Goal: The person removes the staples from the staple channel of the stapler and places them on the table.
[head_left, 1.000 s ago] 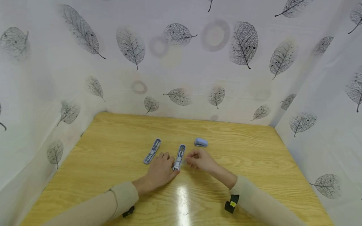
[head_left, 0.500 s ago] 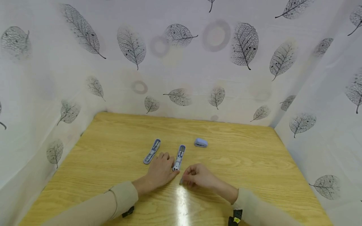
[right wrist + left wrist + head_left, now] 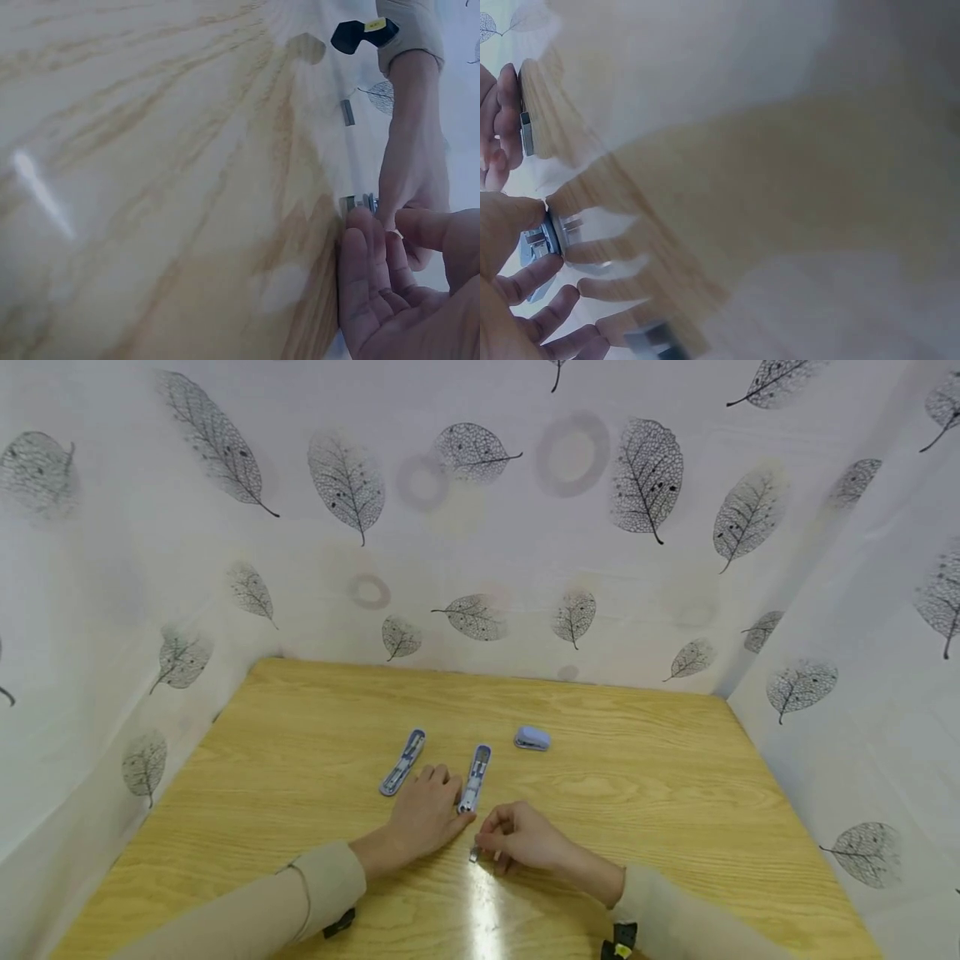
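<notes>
A narrow pale-purple mini stapler (image 3: pixel 474 781), unfolded with its metal inside facing up, lies on the table under my left hand (image 3: pixel 426 814). The left thumb and index finger (image 3: pixel 536 279) hold it by its sides near the close end, as the left wrist view shows. Just right of and nearer than this stapler, my right hand (image 3: pixel 521 837) pinches a small silvery strip of staples (image 3: pixel 474 854) between thumb and fingertips, low over the wood. In the right wrist view the fingers hide most of the strip.
A second unfolded purple stapler (image 3: pixel 402 763) lies left of the left hand. A folded small purple stapler (image 3: pixel 532 738) stands farther back on the right. The wooden table (image 3: pixel 637 743) ends at a leaf-patterned curtain (image 3: pixel 480 552) behind and at both sides.
The right hand has drawn away from beside the unfolded stapler toward the near side, carrying the strip of staples, which now shows at its fingertips. The left hand keeps its place.
</notes>
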{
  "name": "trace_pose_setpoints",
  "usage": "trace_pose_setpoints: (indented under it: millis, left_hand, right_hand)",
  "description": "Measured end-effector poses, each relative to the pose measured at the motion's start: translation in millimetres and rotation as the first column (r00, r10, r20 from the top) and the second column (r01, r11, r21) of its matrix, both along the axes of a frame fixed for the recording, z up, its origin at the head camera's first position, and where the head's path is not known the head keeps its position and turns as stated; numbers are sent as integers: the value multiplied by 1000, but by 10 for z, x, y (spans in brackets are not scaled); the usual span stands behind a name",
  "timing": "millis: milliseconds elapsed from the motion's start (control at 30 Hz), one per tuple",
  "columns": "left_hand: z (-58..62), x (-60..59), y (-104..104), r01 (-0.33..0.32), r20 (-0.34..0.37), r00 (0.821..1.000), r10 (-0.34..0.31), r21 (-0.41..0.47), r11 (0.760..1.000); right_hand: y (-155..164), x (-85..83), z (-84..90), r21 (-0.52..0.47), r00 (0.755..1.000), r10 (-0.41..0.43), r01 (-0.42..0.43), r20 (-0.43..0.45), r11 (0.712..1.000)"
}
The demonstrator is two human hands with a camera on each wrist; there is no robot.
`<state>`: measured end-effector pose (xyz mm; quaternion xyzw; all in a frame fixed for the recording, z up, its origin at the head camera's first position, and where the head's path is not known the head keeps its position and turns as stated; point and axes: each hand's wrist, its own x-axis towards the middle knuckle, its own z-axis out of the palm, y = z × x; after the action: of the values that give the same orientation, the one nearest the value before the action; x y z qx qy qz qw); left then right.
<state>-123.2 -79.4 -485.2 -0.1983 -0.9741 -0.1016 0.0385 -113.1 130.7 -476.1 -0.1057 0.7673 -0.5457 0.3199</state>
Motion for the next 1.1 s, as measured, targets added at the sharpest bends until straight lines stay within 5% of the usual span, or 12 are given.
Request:
trace_pose_setpoints:
  millis: [233, 333, 500, 633, 800, 900, 1000, 1100]
  left_hand:
    - [-10, -6, -4, -5, -6, 1000, 5, -2, 1000]
    - [-11, -4, -2, -7, -17, 1000, 7, -5, 1000]
    - [-12, 1, -3, -4, -25, 1000, 4, -14, 1000]
    - [-13, 3, -3, -3, -31, 1000, 3, -16, 1000]
    - [-12, 3, -3, -2, -34, 999, 2, -12, 1000]
    - [-13, 4, -4, -1, -31, 1000, 1, -9, 1000]
    - [-13, 7, -5, 0, -30, 1000, 0, -6, 1000]
    - [-14, 11, -6, 1, -37, 999, -1, -5, 1000]
  right_hand:
    - [126, -124, 58, 13, 981, -20, 23, -194, 1000]
    - [192, -186, 116, 32, 949, -51, 64, -312, 997]
    - [274, -254, 250, 94, 858, -84, 151, -506, 984]
    - [332, -333, 303, 150, 731, -32, 182, -681, 972]
    - [412, -479, 302, 242, 526, 104, 200, -844, 950]
    - [473, -590, 269, 335, 414, 215, 243, -885, 910]
    - [528, -718, 207, 389, 277, 312, 290, -909, 874]
    - [551, -820, 166, 414, 189, 370, 328, -909, 849]
